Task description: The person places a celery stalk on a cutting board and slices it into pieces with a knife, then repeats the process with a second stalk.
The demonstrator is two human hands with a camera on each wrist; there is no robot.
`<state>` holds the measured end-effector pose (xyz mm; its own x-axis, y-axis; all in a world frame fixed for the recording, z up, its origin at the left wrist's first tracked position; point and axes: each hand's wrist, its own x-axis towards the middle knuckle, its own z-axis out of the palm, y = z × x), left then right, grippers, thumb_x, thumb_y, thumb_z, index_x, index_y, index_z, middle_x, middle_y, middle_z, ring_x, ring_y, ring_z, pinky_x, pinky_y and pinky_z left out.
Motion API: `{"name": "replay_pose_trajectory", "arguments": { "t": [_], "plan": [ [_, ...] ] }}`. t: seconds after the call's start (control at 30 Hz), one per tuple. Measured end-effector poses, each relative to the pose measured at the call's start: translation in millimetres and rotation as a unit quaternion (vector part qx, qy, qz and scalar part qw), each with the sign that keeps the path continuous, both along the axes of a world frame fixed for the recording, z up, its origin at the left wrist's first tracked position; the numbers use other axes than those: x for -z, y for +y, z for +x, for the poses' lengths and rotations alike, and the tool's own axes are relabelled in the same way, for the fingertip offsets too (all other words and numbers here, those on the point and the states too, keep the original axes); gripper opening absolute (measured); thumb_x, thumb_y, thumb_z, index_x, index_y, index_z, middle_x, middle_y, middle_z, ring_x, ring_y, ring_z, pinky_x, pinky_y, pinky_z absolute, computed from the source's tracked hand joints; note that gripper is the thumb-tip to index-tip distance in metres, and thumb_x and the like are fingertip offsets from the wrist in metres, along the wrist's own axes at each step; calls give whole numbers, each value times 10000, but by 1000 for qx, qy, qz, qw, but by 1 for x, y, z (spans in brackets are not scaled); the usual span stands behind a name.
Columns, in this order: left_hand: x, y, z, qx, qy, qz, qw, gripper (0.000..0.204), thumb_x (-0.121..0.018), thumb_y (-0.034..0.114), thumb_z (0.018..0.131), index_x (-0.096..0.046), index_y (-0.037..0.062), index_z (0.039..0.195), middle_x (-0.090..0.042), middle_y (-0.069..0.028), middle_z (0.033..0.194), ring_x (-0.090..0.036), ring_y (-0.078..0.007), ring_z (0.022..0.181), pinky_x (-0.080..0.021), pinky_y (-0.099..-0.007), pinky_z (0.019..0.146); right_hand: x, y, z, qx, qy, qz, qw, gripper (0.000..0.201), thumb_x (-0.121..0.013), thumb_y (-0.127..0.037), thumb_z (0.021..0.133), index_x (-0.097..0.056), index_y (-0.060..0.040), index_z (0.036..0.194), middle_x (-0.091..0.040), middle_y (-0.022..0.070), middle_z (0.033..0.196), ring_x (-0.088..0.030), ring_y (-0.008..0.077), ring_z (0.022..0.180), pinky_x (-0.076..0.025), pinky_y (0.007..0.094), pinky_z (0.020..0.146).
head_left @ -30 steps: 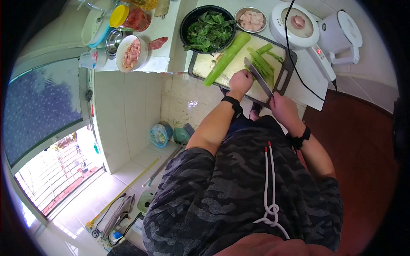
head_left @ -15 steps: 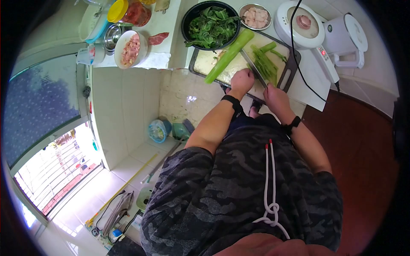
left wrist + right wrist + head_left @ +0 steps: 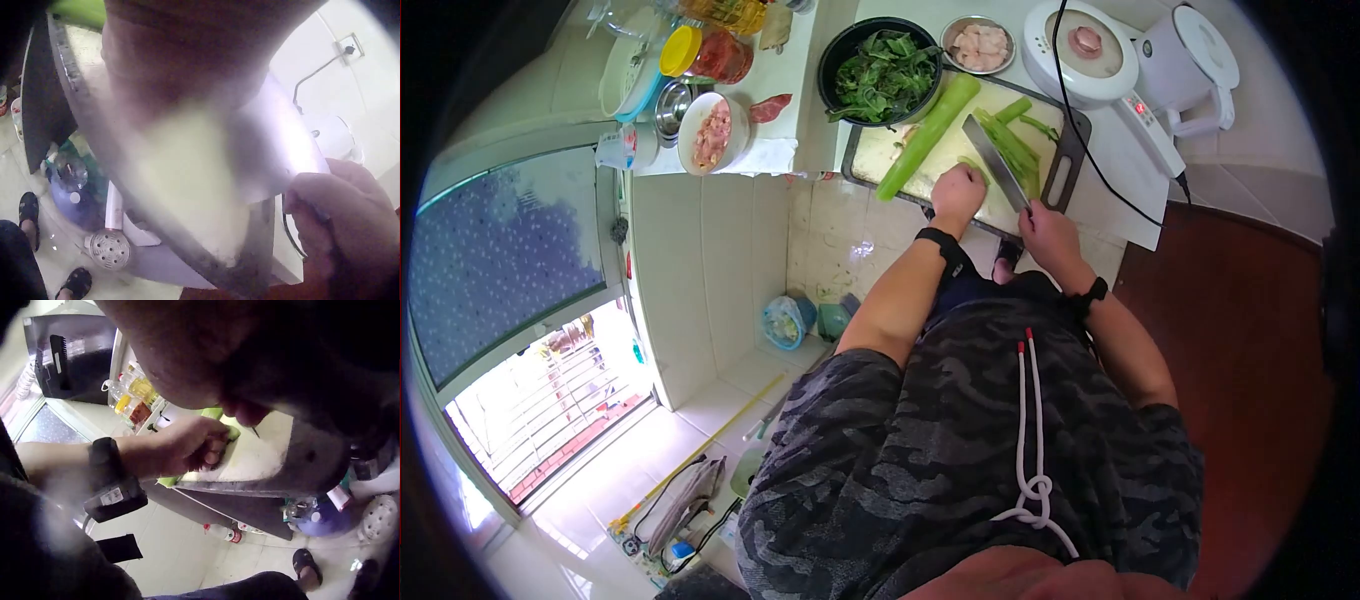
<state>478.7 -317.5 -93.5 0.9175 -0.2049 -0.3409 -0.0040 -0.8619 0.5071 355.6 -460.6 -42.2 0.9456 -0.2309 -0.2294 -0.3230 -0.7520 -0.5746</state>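
On the cutting board [image 3: 1002, 212] my left hand [image 3: 958, 196], its fingers curled, holds down a small green stem piece [image 3: 233, 433] at the fingertips. My right hand [image 3: 1052, 240] grips the handle of a kitchen knife [image 3: 997, 165]. The blade slants across the board just right of the left fingers, its flat side showing in the head view. Left of the knife lies a long, thick, pale green stem [image 3: 930, 140], like celtuce. Cut green strips [image 3: 1015, 148] lie to the right, partly behind the blade.
Beyond the board stand a black pot [image 3: 828, 85] of leafy greens, a metal bowl of pale meat [image 3: 980, 46], a white lidded cooker [image 3: 1120, 90] and a white kettle [image 3: 1197, 75]. A black cord [image 3: 1090, 150] hangs by the board's right end. A white bowl [image 3: 740, 130] holds chopped meat.
My right hand and the knife have moved up and left, nearer the left hand. The blade now shows more of its flat side. The head view has shifted slightly.
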Motion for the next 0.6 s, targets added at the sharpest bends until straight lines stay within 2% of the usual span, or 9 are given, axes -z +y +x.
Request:
{"name": "replay_pose_trajectory", "arguments": {
  "t": [0.07, 0.13, 0.17, 0.23, 0.27, 0.3, 0.4, 0.6],
  "plan": [
    [-4, 8, 1, -47, -6, -6, 999, 331, -532, 335, 887, -669, 42, 812, -680, -214, 805, -659, -407, 789, -528, -489, 736, -8, -2, -4, 18, -1, 19, 1000, 226, -539, -259, 919, -574, -39, 880, -626, 214, 691, -620, 428, 670, -476, 541, 607],
    [-24, 8, 4, -53, -14, -15, 998, 320, -555, 344, 878, -671, 52, 819, -684, -205, 806, -664, -396, 795, -530, -482, 740, -11, -6, -7, 74, -20, 49, 996, 228, -535, -261, 925, -584, -39, 911, -626, 220, 709, -620, 430, 686, -464, 542, 605],
    [-30, 8, 4, -58, -21, -25, 998, 311, -577, 353, 870, -674, 61, 826, -687, -196, 808, -668, -384, 801, -532, -475, 744, -13, -9, -7, 74, -20, 51, 996, 228, -535, -261, 925, -584, -39, 911, -626, 220, 709, -620, 430, 686, -464, 542, 605],
    [-20, -1, 3, -41, -23, -42, 998, 303, -603, 359, 857, -675, 67, 830, -690, -187, 805, -670, -376, 804, -533, -468, 749, -15, -14, -6, 96, -23, 90, 991, 231, -536, -262, 929, -592, -39, 934, -627, 223, 722, -621, 431, 702, -456, 540, 606],
    [-15, -8, 4, -25, -26, -61, 997, 297, -629, 366, 843, -677, 73, 834, -692, -179, 802, -673, -369, 807, -533, -462, 753, -14, -15, -6, 97, -24, 89, 991, 231, -536, -262, 929, -592, -39, 934, -627, 223, 722, -621, 431, 702, -456, 540, 606],
    [-13, -14, 6, -4, -10, -24, 1000, 282, -658, 359, 823, -680, 78, 830, -698, -170, 816, -677, -360, 820, -536, -449, 756, -14, -16, -6, 98, -19, 87, 991, 226, -537, -258, 929, -589, -39, 926, -626, 221, 721, -621, 431, 705, -455, 537, 607],
    [-10, -19, 8, -20, 43, -2, 999, 332, -681, 397, 791, -696, 68, 833, -708, -162, 835, -680, -341, 830, -536, -427, 754, -10, -20, -11, 93, -10, 69, 993, 218, -542, -254, 925, -583, -40, 913, -627, 216, 717, -620, 429, 705, -455, 536, 607],
    [-9, 9, 12, -40, 66, 6, 997, 350, -699, 415, 776, -695, 70, 840, -706, -175, 851, -678, -349, 845, -534, -434, 773, -7, -11, -20, 58, -21, 44, 997, 215, -553, -254, 918, -577, -42, 892, -633, 206, 702, -624, 423, 676, -468, 536, 608]
  ]
}}
